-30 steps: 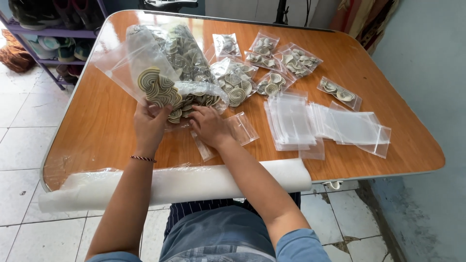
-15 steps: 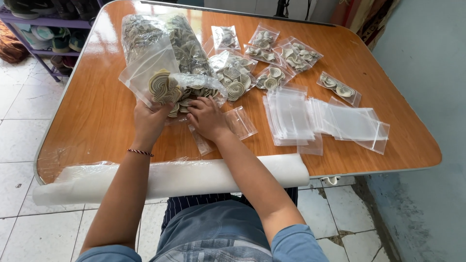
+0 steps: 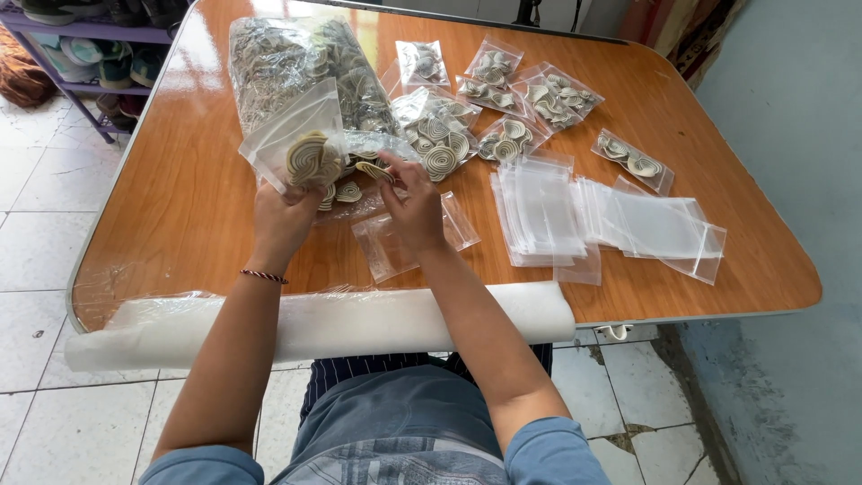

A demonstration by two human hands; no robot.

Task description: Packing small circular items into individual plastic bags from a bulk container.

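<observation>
Left hand (image 3: pixel 285 214): I see it lifted over the surface (image 3: pixel 189 198), its fingers closed on a small clear bag (image 3: pixel 292 144) that has a few coiled pieces (image 3: pixel 311 160) inside.
Right hand (image 3: pixel 415 205): just beside the left, fingers pinched shut on one coiled piece (image 3: pixel 375 170) at the mouth of the big bag.
Big bag (image 3: pixel 301 76): lies behind both hands, full of the same coils; a few loose ones (image 3: pixel 346 191) sit at its opening.
Empty bag (image 3: pixel 409 242): flat under my right wrist, touching the surface.
Stack of empty bags (image 3: pixel 539 211): to the right, near but apart from the hands.
Filled bags (image 3: pixel 530 94): spread along the far side.
Doing it well: I judge the small bag's mouth should stay wide and tilted toward the right hand, with the coil fed flat so it slides past the lip without snagging.
</observation>
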